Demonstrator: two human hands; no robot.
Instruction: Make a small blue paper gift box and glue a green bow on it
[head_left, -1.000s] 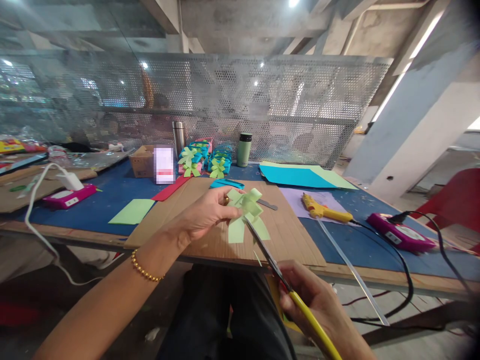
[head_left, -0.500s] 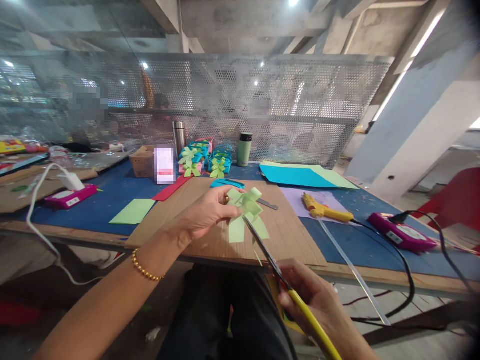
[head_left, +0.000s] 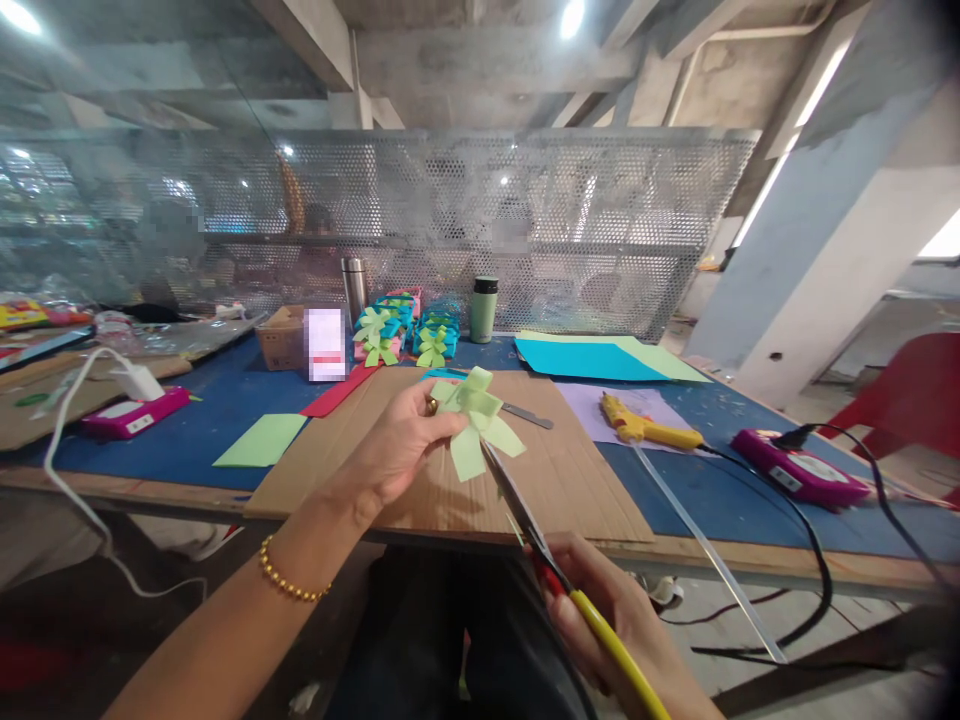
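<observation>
Pinched in my left hand (head_left: 401,435) is a pale green paper flower (head_left: 471,455) with looped and flat strips, raised over a sheet of brown cardboard (head_left: 585,495). My right hand (head_left: 600,600) grips a pair of scissors (head_left: 525,515) with yellow handles. The blade tips reach the lower side of the flower, between or beside its strips; exactly where they touch is hard to tell. Behind the flower a grey flat metal tool (head_left: 527,414) lies on the cardboard. A thin green sliver of paper (head_left: 514,528) shows near the blades.
Right of the cardboard lie a yellow glue gun (head_left: 649,428) with a clear glue stick and a magenta power strip (head_left: 799,468). Blue card (head_left: 592,358) is behind. Bow-decorated blue and pink items (head_left: 390,325), a green tumbler (head_left: 484,312) and a cardboard box (head_left: 281,338) stand at the back.
The flower, my left hand and the scissors have shifted slightly left in view. The flower's lower strips now splay wider apart, and the view has tipped up a little.
</observation>
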